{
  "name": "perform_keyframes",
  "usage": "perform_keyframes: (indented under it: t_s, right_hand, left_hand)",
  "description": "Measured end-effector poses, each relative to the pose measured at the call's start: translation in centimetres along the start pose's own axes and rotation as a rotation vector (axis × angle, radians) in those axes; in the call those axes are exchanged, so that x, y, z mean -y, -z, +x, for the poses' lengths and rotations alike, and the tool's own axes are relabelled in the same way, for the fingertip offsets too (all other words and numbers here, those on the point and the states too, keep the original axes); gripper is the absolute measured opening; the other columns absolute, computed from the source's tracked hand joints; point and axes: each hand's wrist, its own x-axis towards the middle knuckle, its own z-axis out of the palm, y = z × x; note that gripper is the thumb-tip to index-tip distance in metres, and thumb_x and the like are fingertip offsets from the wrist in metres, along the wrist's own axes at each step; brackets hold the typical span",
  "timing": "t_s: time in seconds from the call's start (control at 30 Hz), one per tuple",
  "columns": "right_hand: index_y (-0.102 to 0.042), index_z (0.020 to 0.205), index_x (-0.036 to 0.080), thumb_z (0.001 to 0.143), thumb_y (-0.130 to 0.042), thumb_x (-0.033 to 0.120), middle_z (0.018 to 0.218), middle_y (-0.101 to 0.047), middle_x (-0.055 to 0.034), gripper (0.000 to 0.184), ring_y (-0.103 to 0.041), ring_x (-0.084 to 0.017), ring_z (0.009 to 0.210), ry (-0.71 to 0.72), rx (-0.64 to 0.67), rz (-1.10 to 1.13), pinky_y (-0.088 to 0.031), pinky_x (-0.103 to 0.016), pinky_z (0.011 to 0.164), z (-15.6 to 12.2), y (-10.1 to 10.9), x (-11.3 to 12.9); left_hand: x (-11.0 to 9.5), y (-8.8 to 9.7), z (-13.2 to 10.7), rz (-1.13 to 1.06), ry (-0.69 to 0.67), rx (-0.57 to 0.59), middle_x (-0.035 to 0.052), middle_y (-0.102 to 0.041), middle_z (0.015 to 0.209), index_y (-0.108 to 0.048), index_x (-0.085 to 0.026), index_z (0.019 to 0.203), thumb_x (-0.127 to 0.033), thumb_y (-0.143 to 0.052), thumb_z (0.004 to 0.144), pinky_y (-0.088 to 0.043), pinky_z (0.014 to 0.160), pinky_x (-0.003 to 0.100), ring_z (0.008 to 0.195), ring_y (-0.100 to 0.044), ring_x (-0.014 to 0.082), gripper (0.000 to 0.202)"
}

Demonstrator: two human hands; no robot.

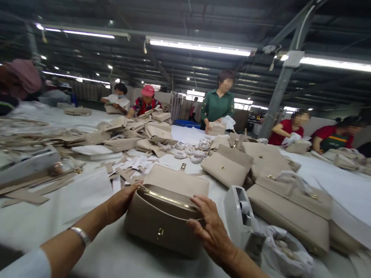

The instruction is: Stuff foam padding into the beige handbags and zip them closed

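Observation:
A beige handbag [159, 236] stands upright on the white-covered table in front of me, its flap folded back and its mouth open. A gold zip runs along the opening, and a small gold clasp sits on the front. My left hand [122, 202] grips the bag's left upper corner; part of its fingers is hidden behind the bag. At the right upper corner, my right hand [210, 227] holds the rim with the fingers bent over the opening and the thumb on the front.
Tape dispensers stand on the left [22, 169] and right [239, 218]. A plastic-lined bowl [289, 254] sits farther right. Several finished-looking handbags [290, 207] lie at the right, with a heap of bag pieces [133, 135] and white scraps [135, 166] at the back left. Several co-workers sit or stand around.

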Motion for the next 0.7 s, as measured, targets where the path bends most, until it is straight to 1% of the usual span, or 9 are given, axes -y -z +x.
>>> perform_keyframes:
  t_s: [0.07,0.13,0.2,0.27,0.33,0.43,0.57,0.63,0.7]
  right_hand:
    - [-0.034,0.139,0.016,0.075,-0.065,0.049,0.148,-0.026,-0.0167,0.078,-0.021,-0.032,0.136,-0.115,-0.120,0.060,-0.018,-0.050,0.112,-1.5,-1.0,-0.6]
    - [-0.025,0.143,0.019,0.067,-0.073,0.042,0.150,-0.020,-0.0156,0.093,-0.016,-0.033,0.138,-0.288,-0.212,0.179,-0.016,-0.053,0.112,-2.3,-1.9,-1.0]
    - [-0.021,0.144,0.023,0.065,-0.074,0.033,0.145,-0.033,-0.0133,0.096,-0.030,-0.031,0.134,-0.392,-0.212,0.431,-0.025,-0.050,0.109,-2.3,-2.5,-0.9]
    - [-0.022,0.143,0.023,0.062,-0.077,0.027,0.134,-0.048,-0.0105,0.098,-0.044,-0.028,0.124,-0.394,-0.175,0.642,-0.033,-0.046,0.105,-1.5,-2.7,-0.5]
    - [-0.024,0.143,0.022,0.057,-0.080,0.024,0.130,-0.051,-0.0110,0.103,-0.050,-0.027,0.117,-0.380,-0.191,0.640,-0.036,-0.044,0.103,-0.4,-2.4,-0.1]
    - [-0.034,0.139,0.023,0.064,-0.076,0.024,0.135,-0.045,-0.0140,0.086,-0.056,-0.025,0.107,-0.289,-0.248,0.466,-0.041,-0.042,0.097,1.2,-1.9,-0.3]
    - [-0.063,0.113,0.025,0.074,-0.071,0.027,0.133,-0.048,-0.0103,0.040,-0.050,-0.024,0.119,-0.053,-0.201,0.385,-0.041,-0.036,0.098,1.9,-1.9,-1.8]
    - [-0.063,0.115,0.027,0.077,-0.069,0.030,0.136,-0.047,-0.0101,0.038,-0.050,-0.023,0.120,-0.009,-0.133,0.323,-0.041,-0.034,0.098,1.7,-1.9,-2.7]
    - [-0.054,0.128,0.029,0.081,-0.064,0.031,0.145,-0.036,-0.0116,0.048,-0.050,-0.023,0.121,0.016,-0.039,0.198,-0.041,-0.035,0.099,1.3,-1.3,-3.2]
  left_hand:
    - [0.0,-0.2,0.2,-0.236,-0.019,0.093,0.0043,-0.070,0.078,-0.063,-0.018,0.092,-0.049,-0.058,0.079,-0.052,0.067,0.029,0.072,-0.065,0.0186,0.034]
    - [-0.5,0.0,0.6,-0.372,-0.037,0.176,0.0041,-0.071,0.083,-0.064,-0.019,0.101,-0.031,-0.068,0.074,-0.053,0.065,0.028,0.071,-0.067,0.0188,0.030]
    - [-1.1,0.2,1.2,-0.438,-0.069,0.217,0.0048,-0.072,0.088,-0.061,-0.019,0.110,-0.020,-0.073,0.067,-0.054,0.064,0.030,0.072,-0.068,0.0204,0.044]
    - [-1.5,0.3,1.8,-0.490,-0.084,0.170,0.0053,-0.072,0.087,-0.061,-0.018,0.111,-0.015,-0.076,0.061,-0.054,0.065,0.030,0.072,-0.068,0.0214,0.052]
    - [-1.5,0.4,2.4,-0.498,-0.057,0.109,0.0049,-0.072,0.079,-0.065,-0.016,0.103,-0.015,-0.079,0.056,-0.054,0.059,0.027,0.065,-0.067,0.0201,0.049]
    - [-0.8,0.8,3.1,-0.471,-0.012,0.104,0.0063,-0.073,0.079,-0.070,-0.014,0.088,-0.015,-0.080,0.052,-0.051,0.050,0.024,0.056,-0.064,0.0179,0.037]
    - [1.1,2.1,3.0,-0.602,-0.030,0.166,0.0081,-0.067,0.115,-0.071,-0.018,0.093,-0.026,-0.078,0.056,-0.056,0.063,0.030,0.080,-0.067,0.0264,0.038]
    - [2.0,2.4,2.5,-0.677,-0.011,0.206,0.0067,-0.063,0.123,-0.070,-0.021,0.101,-0.038,-0.075,0.060,-0.056,0.070,0.035,0.092,-0.065,0.0307,0.044]
    - [2.7,2.2,2.0,-0.689,0.006,0.202,0.0067,-0.065,0.119,-0.067,-0.024,0.107,-0.052,-0.068,0.064,-0.056,0.073,0.038,0.094,-0.064,0.0322,0.052]
